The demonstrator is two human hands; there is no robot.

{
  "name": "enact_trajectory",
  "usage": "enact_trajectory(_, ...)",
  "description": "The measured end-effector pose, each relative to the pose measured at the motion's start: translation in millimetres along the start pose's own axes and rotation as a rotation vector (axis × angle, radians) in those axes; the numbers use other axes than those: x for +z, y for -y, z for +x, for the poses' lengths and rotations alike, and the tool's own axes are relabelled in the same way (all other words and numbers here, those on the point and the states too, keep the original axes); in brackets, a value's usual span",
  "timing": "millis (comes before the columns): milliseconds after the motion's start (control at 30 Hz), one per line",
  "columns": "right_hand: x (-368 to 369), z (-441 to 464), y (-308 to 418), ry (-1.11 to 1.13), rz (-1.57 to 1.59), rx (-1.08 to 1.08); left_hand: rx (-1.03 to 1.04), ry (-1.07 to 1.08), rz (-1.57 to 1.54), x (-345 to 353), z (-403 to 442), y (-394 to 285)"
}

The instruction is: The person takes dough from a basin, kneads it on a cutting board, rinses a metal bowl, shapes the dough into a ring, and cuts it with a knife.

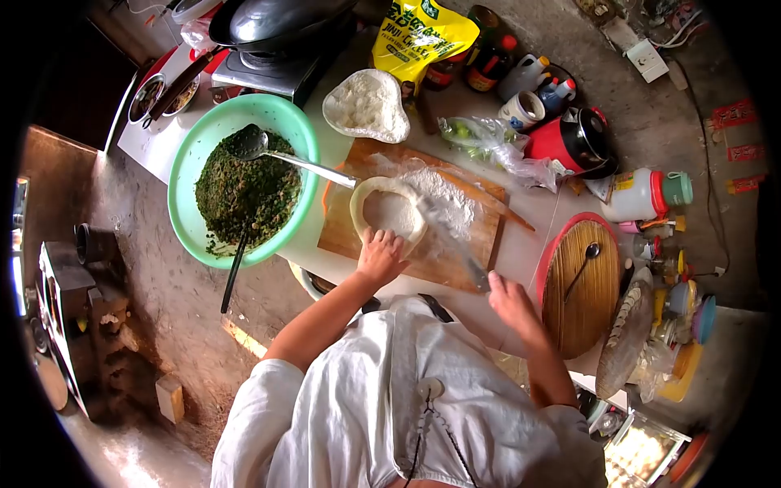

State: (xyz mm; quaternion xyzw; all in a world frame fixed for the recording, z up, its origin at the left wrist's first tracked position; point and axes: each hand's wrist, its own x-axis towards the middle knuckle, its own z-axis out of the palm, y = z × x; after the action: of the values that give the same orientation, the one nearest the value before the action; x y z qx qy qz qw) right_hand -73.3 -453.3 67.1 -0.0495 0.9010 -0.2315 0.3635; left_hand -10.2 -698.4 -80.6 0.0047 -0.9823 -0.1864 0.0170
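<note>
A thick ring of dough (358, 213) lies on a floured wooden board (350, 167). My left hand (382, 255) holds the near side of the ring, its fingers over the dough. In my right hand (511, 299) is a knife (455, 244), its blade blurred and reaching over the board to the ring's right side. Loose flour (443, 199) covers the board beyond the blade. A thin rolling pin (496, 205) lies across the board's right part.
Left of the board, a green basin (183, 195) holds chopped green filling, a metal ladle (301, 163) and a dark-handled utensil (235, 272). A flour bowl (366, 104) stands behind the board. A round slatted tray (561, 317) with a spoon is at right, near a red cooker (553, 138).
</note>
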Motion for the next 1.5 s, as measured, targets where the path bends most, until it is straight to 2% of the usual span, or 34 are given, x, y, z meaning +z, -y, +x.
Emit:
enact_trajectory(67, 20, -6, 11, -0.009, -0.154, 0.008, 0.003, -0.029, -0.004, 8, 2, -5)
enact_trajectory(367, 37, -11, 31, -0.001, -0.252, -0.078, -0.076, -0.070, 0.023, 18, 4, -11)
enact_trajectory(567, 50, 3, 29, 0.000, -0.339, -0.081, -0.044, -0.094, 0.043, 23, 4, -9)
enact_trajectory(700, 84, 32, 6, -0.105, -0.227, -0.237, -0.041, -0.104, 0.030, 26, 4, -4)
enact_trajectory(833, 89, 41, -3, -0.159, -0.186, -0.260, -0.027, -0.052, -0.035, 21, -1, -1)
enact_trajectory(933, 84, 53, -14, -0.082, -0.169, -0.201, -0.002, -0.025, -0.109, 5, -10, 2)
enact_trajectory(967, 80, 58, -26, -0.056, -0.051, -0.245, -0.026, -0.093, -0.221, -2, -13, 6)
enact_trajectory(1000, 76, 59, -36, -0.029, 0.067, -0.288, -0.050, -0.158, -0.333, -9, -16, 12)
enact_trajectory(1067, 60, 55, -40, -0.063, 0.135, -0.245, -0.219, -0.033, -0.556, -23, -23, 34)
enact_trajectory(1133, 31, 43, -27, -0.363, 0.010, -0.320, -0.496, -0.264, -1.144, -16, -31, 46)
enact_trajectory(1200, 5, 50, -14, -0.479, -0.094, -0.262, -0.655, -0.338, -1.299, -21, -44, 66)
enact_trajectory(1300, -15, 93, -29, -0.613, -0.223, -0.332, -1.140, -0.278, -1.619, -26, -45, 82)
enact_trajectory(1367, -26, 112, -26, -0.631, -0.414, -0.331, -1.157, -0.214, -1.645, -31, -44, 81)
enact_trajectory(1400, -27, 121, -25, -0.633, -0.413, -0.332, -1.179, -0.149, -1.668, -39, -43, 80)
enact_trajectory(1467, -25, 139, -23, -0.650, -0.410, -0.404, -1.135, -0.176, -1.574, -50, -36, 70)
enact_trajectory(1500, -23, 145, -21, -0.626, -0.409, -0.390, -1.067, -0.165, -1.412, -42, -38, 73)
